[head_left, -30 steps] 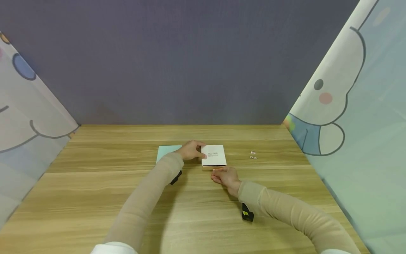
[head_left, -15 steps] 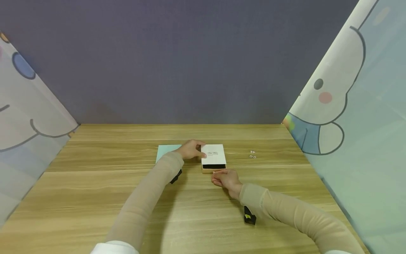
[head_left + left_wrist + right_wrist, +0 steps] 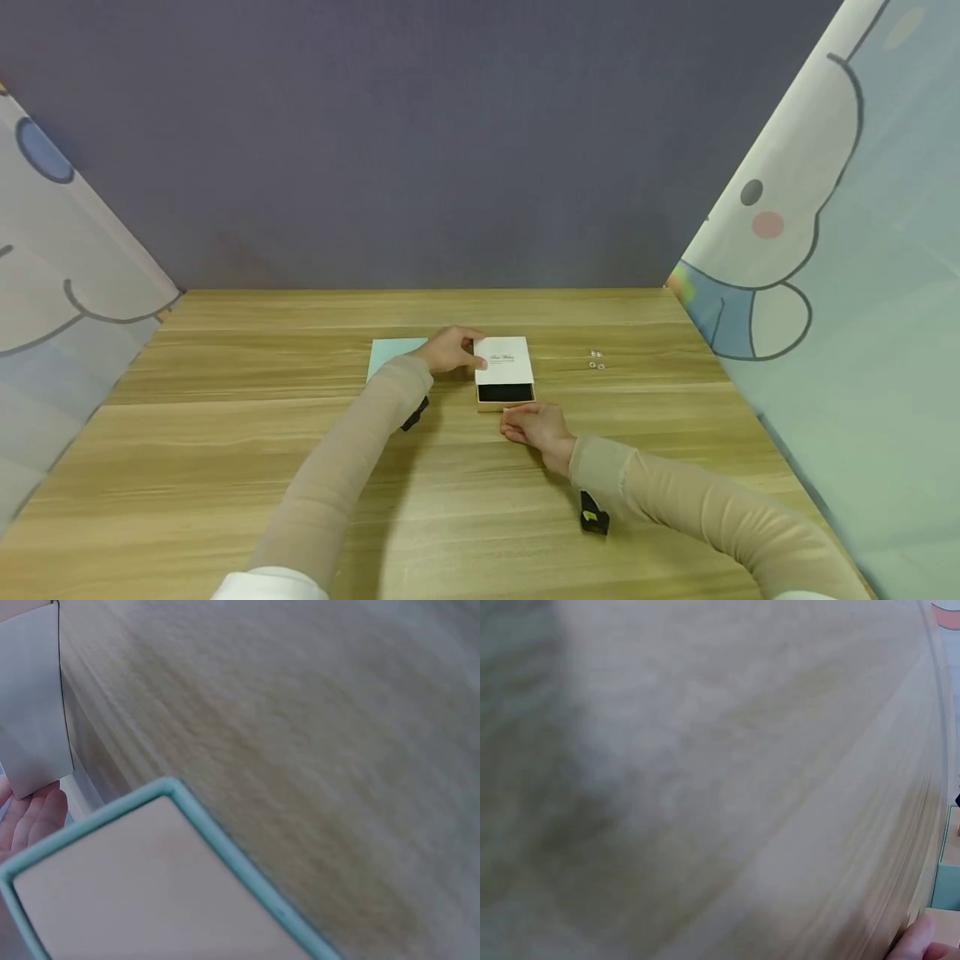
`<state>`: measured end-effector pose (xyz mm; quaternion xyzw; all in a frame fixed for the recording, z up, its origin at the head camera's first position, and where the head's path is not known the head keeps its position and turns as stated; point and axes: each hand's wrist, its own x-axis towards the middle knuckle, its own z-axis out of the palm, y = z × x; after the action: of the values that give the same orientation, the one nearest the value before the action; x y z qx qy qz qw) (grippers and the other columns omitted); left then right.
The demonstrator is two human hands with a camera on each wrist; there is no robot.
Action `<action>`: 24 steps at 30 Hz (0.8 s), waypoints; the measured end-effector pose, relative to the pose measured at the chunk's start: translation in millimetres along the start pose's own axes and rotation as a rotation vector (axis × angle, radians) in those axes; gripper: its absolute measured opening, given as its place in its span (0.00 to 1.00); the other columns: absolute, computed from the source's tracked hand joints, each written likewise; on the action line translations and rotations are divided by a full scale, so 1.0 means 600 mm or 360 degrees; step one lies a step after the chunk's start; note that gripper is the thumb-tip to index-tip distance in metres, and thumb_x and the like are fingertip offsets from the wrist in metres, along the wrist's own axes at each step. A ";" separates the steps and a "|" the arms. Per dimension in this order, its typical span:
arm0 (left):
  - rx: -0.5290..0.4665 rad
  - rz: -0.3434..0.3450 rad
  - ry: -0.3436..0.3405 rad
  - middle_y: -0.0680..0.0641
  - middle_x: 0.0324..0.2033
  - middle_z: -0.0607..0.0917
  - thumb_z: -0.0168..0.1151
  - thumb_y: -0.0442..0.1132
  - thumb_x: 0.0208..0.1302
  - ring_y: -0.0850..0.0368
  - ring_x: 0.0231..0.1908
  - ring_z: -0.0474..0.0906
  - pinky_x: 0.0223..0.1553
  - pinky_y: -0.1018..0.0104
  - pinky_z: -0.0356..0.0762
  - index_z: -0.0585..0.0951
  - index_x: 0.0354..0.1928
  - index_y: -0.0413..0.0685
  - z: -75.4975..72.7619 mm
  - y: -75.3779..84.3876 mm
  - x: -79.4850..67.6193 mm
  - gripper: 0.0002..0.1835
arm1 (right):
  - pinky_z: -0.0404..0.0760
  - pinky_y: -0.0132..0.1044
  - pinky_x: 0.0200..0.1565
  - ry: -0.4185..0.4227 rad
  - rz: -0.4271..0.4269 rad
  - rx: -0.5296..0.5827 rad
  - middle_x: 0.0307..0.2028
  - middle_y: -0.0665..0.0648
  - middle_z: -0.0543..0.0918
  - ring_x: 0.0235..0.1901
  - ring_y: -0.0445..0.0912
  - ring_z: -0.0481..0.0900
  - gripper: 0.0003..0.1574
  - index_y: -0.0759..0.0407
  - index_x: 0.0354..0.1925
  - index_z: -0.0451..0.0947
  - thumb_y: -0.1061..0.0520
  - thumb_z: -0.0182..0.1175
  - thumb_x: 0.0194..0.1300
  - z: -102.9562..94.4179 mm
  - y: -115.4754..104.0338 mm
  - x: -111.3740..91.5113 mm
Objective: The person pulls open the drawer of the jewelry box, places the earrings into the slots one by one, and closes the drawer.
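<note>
A white drawer-style gift box (image 3: 504,360) with printed lettering on top lies on the wooden table. Its black-lined, tan-edged drawer (image 3: 506,393) sticks out toward me from the sleeve. My left hand (image 3: 450,350) grips the sleeve's left side, thumb near the top edge; in the left wrist view the fingers (image 3: 37,817) are against the white sleeve (image 3: 30,697). With thumb and fingers my right hand (image 3: 538,425) pinches the drawer's front edge, though the exact contact is hidden. Only a few right fingertips (image 3: 919,941) show in the right wrist view, at the lower corner.
Left of the gift box, partly behind my left arm, lies a light teal box part (image 3: 393,352); the left wrist view shows its raised teal rim (image 3: 225,844) around a pale inside. Several tiny clear pieces (image 3: 596,361) lie on the table (image 3: 645,400) to the right.
The drawer has slid farther out of the sleeve toward me, showing more black interior. My right hand has moved slightly toward me with it; my left hand stays on the sleeve.
</note>
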<state>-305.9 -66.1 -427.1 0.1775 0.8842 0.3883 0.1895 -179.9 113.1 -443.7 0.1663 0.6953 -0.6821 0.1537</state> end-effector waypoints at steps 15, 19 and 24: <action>-0.0019 -0.0003 -0.0018 0.46 0.63 0.68 0.68 0.46 0.53 0.48 0.63 0.64 0.62 0.55 0.65 0.67 0.64 0.48 -0.004 -0.005 0.001 0.36 | 0.82 0.28 0.28 0.0016 -0.0026 0.0026 0.19 0.53 0.82 0.20 0.38 0.81 0.09 0.76 0.37 0.77 0.69 0.59 0.57 0.001 0.009 -0.010; -0.0027 0.0006 -0.0021 0.46 0.63 0.68 0.68 0.46 0.53 0.48 0.63 0.64 0.62 0.55 0.65 0.67 0.65 0.48 -0.006 -0.005 0.001 0.37 | 0.82 0.28 0.27 0.0013 -0.0016 0.0027 0.19 0.53 0.82 0.20 0.38 0.81 0.09 0.76 0.37 0.78 0.69 0.60 0.56 0.000 0.008 -0.012; -0.0017 0.0013 -0.0020 0.46 0.63 0.69 0.68 0.47 0.52 0.48 0.63 0.63 0.62 0.56 0.65 0.67 0.64 0.48 -0.005 -0.004 0.000 0.37 | 0.82 0.28 0.27 -0.0001 0.0008 0.0030 0.19 0.54 0.82 0.19 0.39 0.80 0.09 0.76 0.37 0.77 0.70 0.60 0.56 -0.001 0.010 -0.018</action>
<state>-307.9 -69.4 -427.2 0.1826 0.8801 0.3927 0.1945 -167.8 113.6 -444.4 0.1692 0.6884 -0.6882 0.1542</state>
